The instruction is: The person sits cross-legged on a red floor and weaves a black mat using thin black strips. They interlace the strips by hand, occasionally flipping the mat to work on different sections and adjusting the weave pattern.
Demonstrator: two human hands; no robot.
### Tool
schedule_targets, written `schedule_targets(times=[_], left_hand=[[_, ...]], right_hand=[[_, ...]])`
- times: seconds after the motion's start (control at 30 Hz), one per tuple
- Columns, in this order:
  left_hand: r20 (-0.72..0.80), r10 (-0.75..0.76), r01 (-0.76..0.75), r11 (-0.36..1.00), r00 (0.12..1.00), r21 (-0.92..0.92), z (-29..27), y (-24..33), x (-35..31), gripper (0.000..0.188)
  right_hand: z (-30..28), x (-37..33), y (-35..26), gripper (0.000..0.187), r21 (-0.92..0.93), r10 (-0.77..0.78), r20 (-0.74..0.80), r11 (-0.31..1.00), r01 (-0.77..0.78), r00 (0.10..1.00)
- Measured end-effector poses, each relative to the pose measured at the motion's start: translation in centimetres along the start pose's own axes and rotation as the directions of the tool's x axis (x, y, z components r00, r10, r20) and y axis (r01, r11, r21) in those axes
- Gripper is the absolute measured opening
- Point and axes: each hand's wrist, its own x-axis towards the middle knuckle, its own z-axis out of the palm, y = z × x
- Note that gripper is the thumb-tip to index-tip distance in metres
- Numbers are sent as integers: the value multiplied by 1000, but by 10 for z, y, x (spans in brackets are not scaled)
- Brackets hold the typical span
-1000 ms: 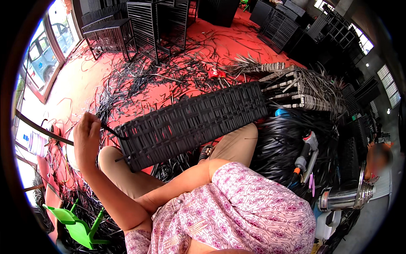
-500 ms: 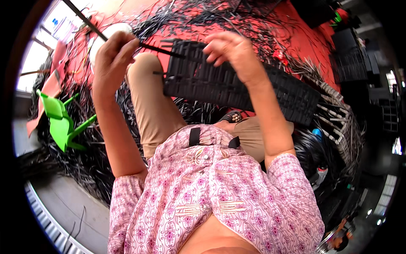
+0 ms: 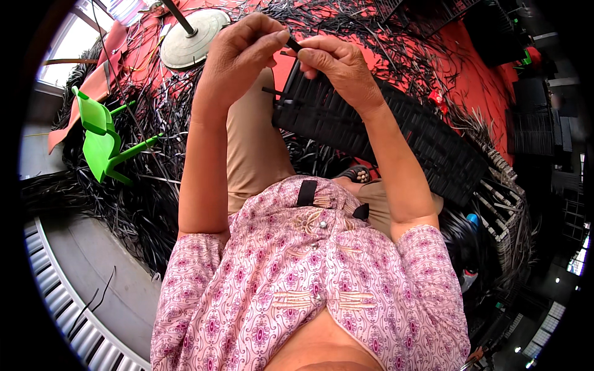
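A short length of black strip (image 3: 294,44) bridges the gap between my two raised hands. My left hand (image 3: 240,55) pinches one end of it between thumb and fingers. On the other side my right hand (image 3: 339,67) closes thumb and forefinger on the same strip. Just below and beyond the right hand lies a black woven panel (image 3: 402,133), slanting down to the right, with loose strip ends sticking out at its left edge. My right forearm covers part of the panel.
A green plastic chair (image 3: 102,139) lies tipped at the left. Beyond my left hand stands a round pale base with a pole (image 3: 195,40). Heaps of black strips (image 3: 148,210) cover much of the red floor (image 3: 461,68). A woven frame (image 3: 498,204) sits at the right.
Both hands have come together: the left moved right, and the right, formerly loose above the panel, now pinches the strip. The view has shifted, so the panel appears farther right and lower.
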Motion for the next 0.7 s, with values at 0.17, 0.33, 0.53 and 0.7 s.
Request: schedule_targets(times=[0.17,0.33,0.53,0.7], left_hand=[[-121,-39,75,948,992,309,1,-87,8,17],[-72,-10,62,630,997,774,33,-112,-8,32],[-93,-52,106,618,994,779,37,-111,-5,27],[-75,-44,86,654,996,752,33,-119,-6,22]], right_hand=[[-13,-6,33,21,-303,75,-184,944,-129,980],[-5,-15,47,21,-489,146,-299,825,-283,943],[5,-14,58,22,-597,102,-339,745,-298,935],[13,-7,57,23,-708,152,-325,615,-347,933]])
